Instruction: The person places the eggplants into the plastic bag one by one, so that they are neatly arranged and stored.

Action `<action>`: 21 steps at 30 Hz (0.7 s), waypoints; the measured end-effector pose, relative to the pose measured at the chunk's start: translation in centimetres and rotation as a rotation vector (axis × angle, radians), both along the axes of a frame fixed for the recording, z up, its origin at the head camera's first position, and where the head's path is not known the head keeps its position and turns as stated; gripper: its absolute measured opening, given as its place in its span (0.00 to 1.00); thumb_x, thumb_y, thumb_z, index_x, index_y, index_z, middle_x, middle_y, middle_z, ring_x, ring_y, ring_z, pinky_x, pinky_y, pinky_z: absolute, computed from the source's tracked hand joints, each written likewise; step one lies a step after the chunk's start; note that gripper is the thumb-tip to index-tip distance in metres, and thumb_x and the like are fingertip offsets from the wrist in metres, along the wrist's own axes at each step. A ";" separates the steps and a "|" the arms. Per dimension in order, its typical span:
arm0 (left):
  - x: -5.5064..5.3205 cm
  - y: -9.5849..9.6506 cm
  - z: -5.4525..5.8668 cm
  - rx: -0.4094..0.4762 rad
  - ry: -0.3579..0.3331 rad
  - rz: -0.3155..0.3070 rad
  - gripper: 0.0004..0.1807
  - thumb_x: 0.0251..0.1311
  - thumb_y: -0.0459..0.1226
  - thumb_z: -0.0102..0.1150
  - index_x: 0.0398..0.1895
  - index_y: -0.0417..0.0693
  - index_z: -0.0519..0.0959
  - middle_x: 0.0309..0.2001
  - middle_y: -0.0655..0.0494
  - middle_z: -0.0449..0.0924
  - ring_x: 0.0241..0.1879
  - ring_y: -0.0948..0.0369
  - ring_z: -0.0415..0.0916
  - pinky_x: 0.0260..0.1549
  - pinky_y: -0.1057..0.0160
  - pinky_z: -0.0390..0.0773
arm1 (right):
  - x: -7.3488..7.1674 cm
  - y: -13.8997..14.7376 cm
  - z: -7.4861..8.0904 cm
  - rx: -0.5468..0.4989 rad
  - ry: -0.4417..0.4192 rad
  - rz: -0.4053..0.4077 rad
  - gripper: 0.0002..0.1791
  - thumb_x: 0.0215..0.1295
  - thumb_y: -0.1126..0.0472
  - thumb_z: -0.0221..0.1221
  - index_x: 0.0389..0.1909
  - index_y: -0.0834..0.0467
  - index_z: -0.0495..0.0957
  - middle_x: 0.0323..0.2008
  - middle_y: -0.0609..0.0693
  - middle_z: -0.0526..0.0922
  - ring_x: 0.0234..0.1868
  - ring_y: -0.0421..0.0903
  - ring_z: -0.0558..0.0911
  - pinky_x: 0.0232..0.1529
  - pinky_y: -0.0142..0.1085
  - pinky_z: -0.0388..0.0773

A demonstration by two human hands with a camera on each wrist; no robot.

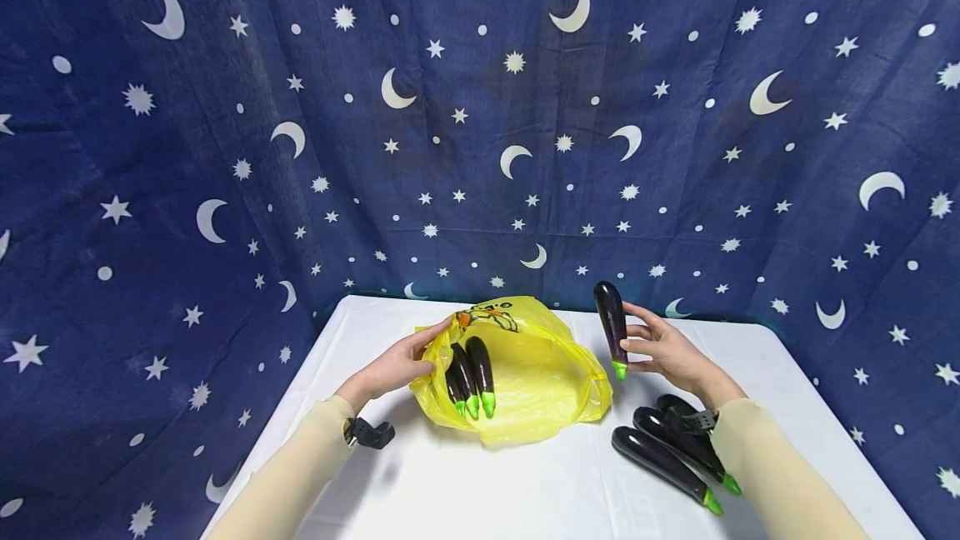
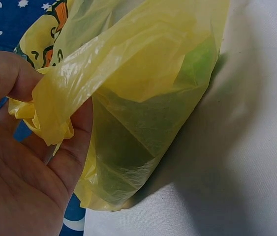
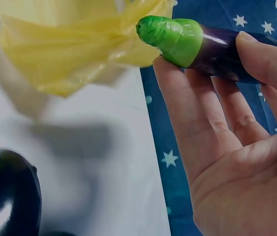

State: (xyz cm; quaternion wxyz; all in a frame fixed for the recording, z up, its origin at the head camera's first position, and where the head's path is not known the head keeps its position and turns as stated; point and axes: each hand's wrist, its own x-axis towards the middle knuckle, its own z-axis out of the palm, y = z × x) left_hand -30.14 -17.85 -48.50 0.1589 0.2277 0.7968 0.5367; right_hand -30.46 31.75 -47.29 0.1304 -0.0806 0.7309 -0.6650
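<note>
A yellow plastic bag lies on the table with its mouth toward me. Inside its left part rest three dark purple eggplants with green stem ends. My left hand pinches the bag's left edge; in the left wrist view the crumpled plastic sits between thumb and fingers. To the right of the bag, my right hand holds another eggplant above the table, green end down. The right wrist view shows thumb and fingertips on either side of that eggplant.
Three more eggplants lie at the table's right, partly under my right forearm. A white cloth covers the table. Behind it hangs a dark blue curtain with moons and stars. Black straps with small devices sit on both wrists.
</note>
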 end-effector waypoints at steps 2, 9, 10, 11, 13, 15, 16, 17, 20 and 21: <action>0.0 0.0 0.0 -0.007 0.002 0.004 0.46 0.62 0.27 0.56 0.81 0.67 0.57 0.81 0.59 0.51 0.73 0.57 0.58 0.60 0.62 0.70 | 0.1 -0.4 0.1 -0.021 -0.005 0.009 0.47 0.69 0.66 0.63 0.83 0.49 0.48 0.59 0.58 0.75 0.51 0.50 0.84 0.49 0.53 0.82; 0.2 0.0 0.3 -0.004 0.004 0.004 0.45 0.62 0.27 0.56 0.81 0.67 0.57 0.81 0.59 0.51 0.74 0.57 0.56 0.62 0.60 0.68 | 0.2 -1.3 0.4 -0.065 -0.005 0.036 0.46 0.70 0.68 0.62 0.83 0.50 0.49 0.56 0.53 0.79 0.50 0.49 0.85 0.48 0.52 0.83; 0.2 0.0 0.3 -0.004 0.004 0.003 0.45 0.62 0.27 0.56 0.81 0.66 0.57 0.81 0.58 0.51 0.74 0.57 0.57 0.61 0.60 0.69 | 0.3 -1.4 0.4 -0.068 -0.004 0.043 0.46 0.70 0.68 0.62 0.83 0.50 0.48 0.56 0.54 0.78 0.50 0.49 0.85 0.48 0.53 0.83; 0.2 0.0 0.3 -0.004 0.004 0.003 0.45 0.62 0.27 0.56 0.81 0.66 0.57 0.81 0.58 0.51 0.74 0.57 0.57 0.61 0.61 0.69 | 0.3 -1.5 0.5 -0.072 -0.004 0.049 0.46 0.70 0.68 0.62 0.83 0.51 0.48 0.56 0.54 0.78 0.51 0.50 0.85 0.49 0.53 0.82; 0.2 0.0 0.3 -0.006 0.004 0.004 0.46 0.62 0.27 0.56 0.81 0.67 0.57 0.81 0.58 0.51 0.73 0.57 0.58 0.59 0.62 0.70 | 0.3 -1.8 0.5 -0.079 -0.013 0.050 0.46 0.70 0.68 0.62 0.83 0.50 0.49 0.56 0.54 0.78 0.51 0.50 0.84 0.49 0.53 0.83; 0.2 0.0 0.3 -0.006 0.003 0.007 0.46 0.62 0.27 0.56 0.81 0.67 0.57 0.81 0.57 0.51 0.73 0.57 0.58 0.59 0.62 0.70 | 0.4 -2.2 0.5 -0.087 -0.016 0.060 0.46 0.70 0.69 0.61 0.83 0.51 0.48 0.57 0.55 0.78 0.51 0.49 0.84 0.49 0.53 0.82; 0.2 0.0 0.4 -0.007 0.005 0.007 0.46 0.62 0.27 0.56 0.81 0.66 0.57 0.81 0.57 0.51 0.73 0.57 0.57 0.59 0.63 0.69 | 0.5 -2.4 0.6 -0.092 -0.016 0.069 0.46 0.70 0.69 0.61 0.83 0.52 0.48 0.57 0.55 0.78 0.52 0.49 0.84 0.49 0.53 0.82; 0.2 0.0 0.4 -0.008 0.005 0.007 0.46 0.62 0.27 0.56 0.81 0.66 0.57 0.81 0.57 0.51 0.73 0.57 0.57 0.60 0.63 0.69 | 0.5 -2.6 0.6 -0.096 -0.019 0.073 0.46 0.70 0.69 0.61 0.83 0.52 0.48 0.57 0.55 0.77 0.52 0.49 0.84 0.49 0.53 0.82; 0.2 0.0 0.4 -0.004 0.004 0.006 0.46 0.62 0.27 0.56 0.82 0.66 0.57 0.81 0.56 0.51 0.73 0.56 0.58 0.59 0.63 0.70 | 0.6 -3.1 0.6 -0.108 -0.015 0.100 0.46 0.70 0.69 0.61 0.83 0.53 0.47 0.58 0.56 0.76 0.53 0.50 0.83 0.49 0.53 0.82; 0.3 0.1 0.4 -0.004 0.005 0.005 0.46 0.62 0.27 0.56 0.82 0.65 0.57 0.81 0.56 0.51 0.73 0.56 0.58 0.59 0.63 0.70 | 0.7 -3.3 0.7 -0.111 -0.016 0.109 0.46 0.70 0.70 0.61 0.83 0.54 0.47 0.58 0.57 0.76 0.53 0.50 0.83 0.49 0.53 0.82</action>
